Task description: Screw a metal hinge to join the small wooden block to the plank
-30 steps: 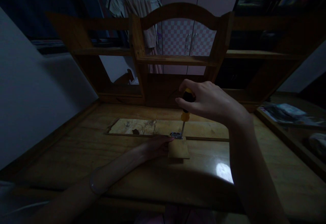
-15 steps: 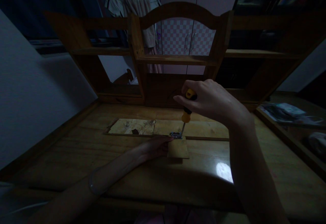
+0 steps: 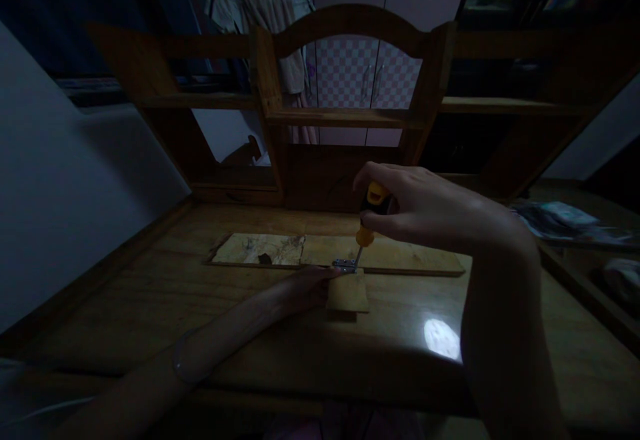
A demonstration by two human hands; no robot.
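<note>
Wrapped round a yellow and black screwdriver, my right hand holds it nearly upright. The screwdriver's tip meets the right end of a small metal hinge. That hinge lies where a long wooden board meets a small square wooden piece. My left hand grips the small piece from its left side, with a fingertip against the hinge. Its other fingers are partly hidden. The long board lies flat and has a rough, stained left end.
Under everything is a wooden desk top. A wooden shelf unit rises along the back edge. Papers or packets lie on a surface at the right. A white wall stands at the left.
My right hand has turned round the screwdriver handle, its wrist and forearm swinging out to the right. The left hand, hinge and boards stay almost where they were.
</note>
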